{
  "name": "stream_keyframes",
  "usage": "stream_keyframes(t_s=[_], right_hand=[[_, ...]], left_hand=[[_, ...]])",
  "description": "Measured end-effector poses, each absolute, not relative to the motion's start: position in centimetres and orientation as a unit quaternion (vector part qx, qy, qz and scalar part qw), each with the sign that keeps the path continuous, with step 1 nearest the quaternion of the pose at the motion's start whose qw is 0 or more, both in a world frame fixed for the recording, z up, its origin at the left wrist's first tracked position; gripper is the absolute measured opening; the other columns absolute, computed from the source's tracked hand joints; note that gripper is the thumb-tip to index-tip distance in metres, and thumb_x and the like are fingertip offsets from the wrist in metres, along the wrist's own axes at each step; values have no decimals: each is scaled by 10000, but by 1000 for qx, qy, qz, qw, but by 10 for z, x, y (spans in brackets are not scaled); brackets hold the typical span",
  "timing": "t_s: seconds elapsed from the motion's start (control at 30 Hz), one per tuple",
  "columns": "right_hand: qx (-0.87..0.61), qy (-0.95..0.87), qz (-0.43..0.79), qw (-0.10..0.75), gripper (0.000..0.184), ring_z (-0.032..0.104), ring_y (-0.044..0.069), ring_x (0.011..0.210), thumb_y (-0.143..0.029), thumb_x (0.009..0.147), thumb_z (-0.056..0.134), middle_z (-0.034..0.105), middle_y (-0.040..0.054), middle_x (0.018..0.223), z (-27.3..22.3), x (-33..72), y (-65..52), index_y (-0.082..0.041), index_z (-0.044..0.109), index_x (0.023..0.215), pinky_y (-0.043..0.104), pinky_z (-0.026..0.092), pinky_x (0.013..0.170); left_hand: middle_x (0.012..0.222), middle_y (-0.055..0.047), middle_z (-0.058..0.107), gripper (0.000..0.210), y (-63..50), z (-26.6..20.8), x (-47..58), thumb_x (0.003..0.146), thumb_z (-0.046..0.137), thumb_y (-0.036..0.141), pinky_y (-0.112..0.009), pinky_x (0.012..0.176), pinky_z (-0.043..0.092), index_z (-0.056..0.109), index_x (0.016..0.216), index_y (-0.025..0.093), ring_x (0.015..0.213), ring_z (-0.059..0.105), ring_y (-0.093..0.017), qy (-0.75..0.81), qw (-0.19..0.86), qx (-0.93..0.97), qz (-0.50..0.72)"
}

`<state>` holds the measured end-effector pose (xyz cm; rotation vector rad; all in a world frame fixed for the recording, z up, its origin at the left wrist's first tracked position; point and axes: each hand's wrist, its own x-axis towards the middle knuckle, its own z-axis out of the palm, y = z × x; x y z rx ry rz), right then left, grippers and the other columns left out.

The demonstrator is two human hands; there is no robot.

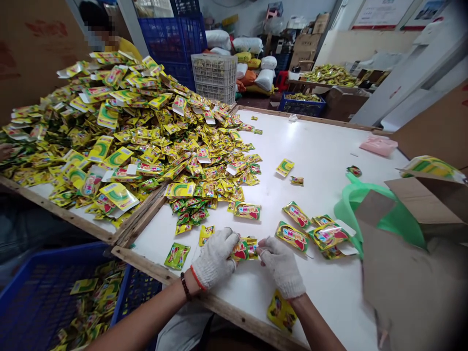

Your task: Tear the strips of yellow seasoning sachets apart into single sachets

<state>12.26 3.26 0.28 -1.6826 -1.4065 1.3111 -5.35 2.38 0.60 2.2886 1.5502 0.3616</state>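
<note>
My left hand [216, 257], in a white knit glove, grips a small yellow-green printed box [240, 251] just above the white tabletop. Small candy packets [252, 247] show at the box's right end. There, my right hand [283, 265], gloved too, has its fingers closed on the packets' outer edge; its fingertips are partly hidden. A green packet [177, 256] lies to the left of my left hand, and a yellow packet [206, 235] is just behind it. Flat printed boxes [291, 237] rest beyond my right hand. Near my right wrist lies a larger yellow packet [281, 312].
A big heap of packets and boxes [146, 131] covers the left side. A green plastic scoop [345, 204] and open cardboard box [424, 195] stand at right. A blue crate [25, 302] sits below the table's wooden edge [146, 265]. Another person [127, 48] is behind the heap.
</note>
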Motion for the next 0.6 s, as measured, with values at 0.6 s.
stream_keyframes(t_s=[0.6], right_hand=[[-647,-491,509,286,410,390,103,370,-468,759,514,441,-62,409,32,159,33,-157,562,1021,201,254,370]], left_hand=[[1072,-105,507,375,47,21,-83,772,551,398,-333,850,412,511,1056,156,985,485,-227,495,131,799,316]])
